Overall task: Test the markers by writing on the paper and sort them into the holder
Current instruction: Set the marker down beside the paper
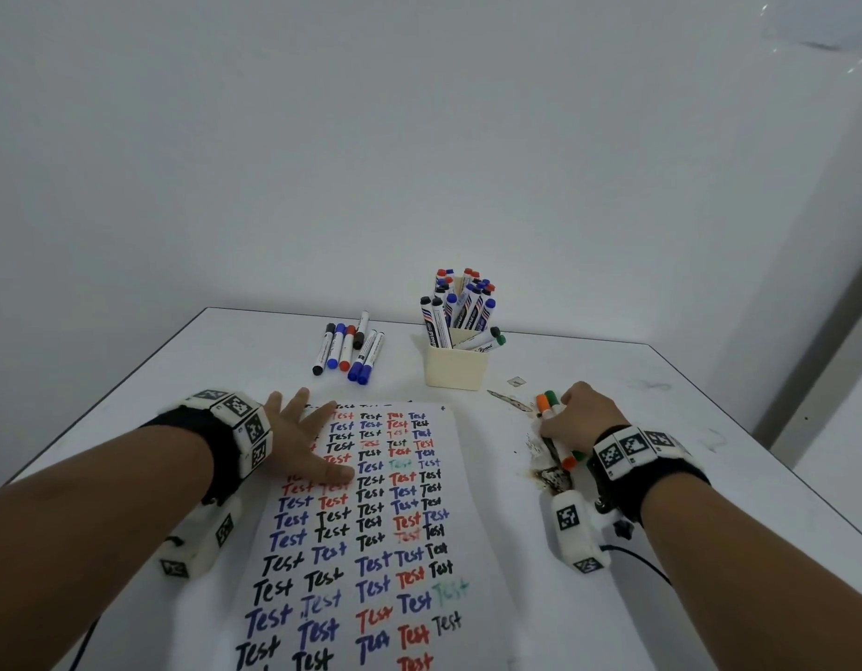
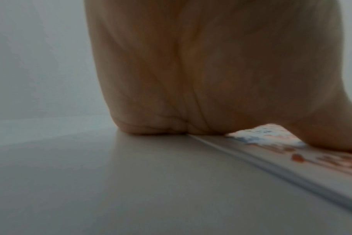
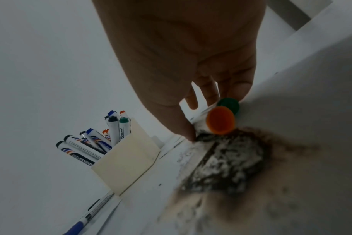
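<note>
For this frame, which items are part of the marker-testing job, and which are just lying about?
Job items:
paper under the left hand
orange and green markers gripped by the right hand
loose markers
holder

Lying about:
small scrap
dark stained patch on the table

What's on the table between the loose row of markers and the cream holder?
Nothing: in the head view, bare white table separates the loose markers from the holder.
</note>
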### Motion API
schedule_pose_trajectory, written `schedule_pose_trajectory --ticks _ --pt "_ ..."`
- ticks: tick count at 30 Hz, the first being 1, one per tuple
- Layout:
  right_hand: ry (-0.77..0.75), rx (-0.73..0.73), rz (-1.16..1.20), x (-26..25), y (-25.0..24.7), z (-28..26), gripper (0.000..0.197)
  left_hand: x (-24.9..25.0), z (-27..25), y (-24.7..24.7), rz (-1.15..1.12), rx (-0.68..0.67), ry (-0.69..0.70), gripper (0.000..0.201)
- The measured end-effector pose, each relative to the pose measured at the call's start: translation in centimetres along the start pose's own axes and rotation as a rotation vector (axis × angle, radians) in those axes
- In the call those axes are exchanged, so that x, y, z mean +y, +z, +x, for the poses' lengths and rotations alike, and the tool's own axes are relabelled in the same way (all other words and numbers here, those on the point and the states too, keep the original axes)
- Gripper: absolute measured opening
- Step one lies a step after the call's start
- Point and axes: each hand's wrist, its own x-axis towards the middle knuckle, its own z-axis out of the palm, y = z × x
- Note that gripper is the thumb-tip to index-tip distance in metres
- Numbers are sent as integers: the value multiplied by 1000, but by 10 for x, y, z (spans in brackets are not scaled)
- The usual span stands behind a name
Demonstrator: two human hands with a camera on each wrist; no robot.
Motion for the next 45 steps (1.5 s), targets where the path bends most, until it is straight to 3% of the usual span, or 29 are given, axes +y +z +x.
schedule_pose_trajectory --ticks 9,22,26,30,33,38,40,45 --pt "-7 -19 -53 -2 3 0 35 0 -2 1 7 4 -3 156" --pt "-24 -14 -149 -10 -8 -15 37 1 -1 0 22 -1 -3 159" --pt "-163 61 -169 -33 -17 -31 49 1 1 1 29 14 -12 151" --pt "-576 -69 -417 -67 -26 -56 53 2 1 2 24 30 -33 137" --pt "-712 -139 -588 -82 -23 -66 54 2 2 3 20 42 -40 133" --pt "-667 -303 -547 -77 2 -67 85 -3 5 -6 -21 50 13 133" --pt "-604 -394 -525 -72 10 -69 98 -10 9 -14 -60 140 65 143" --pt "-551 -505 -583 -61 22 -63 119 -40 26 -31 -247 378 66 128"
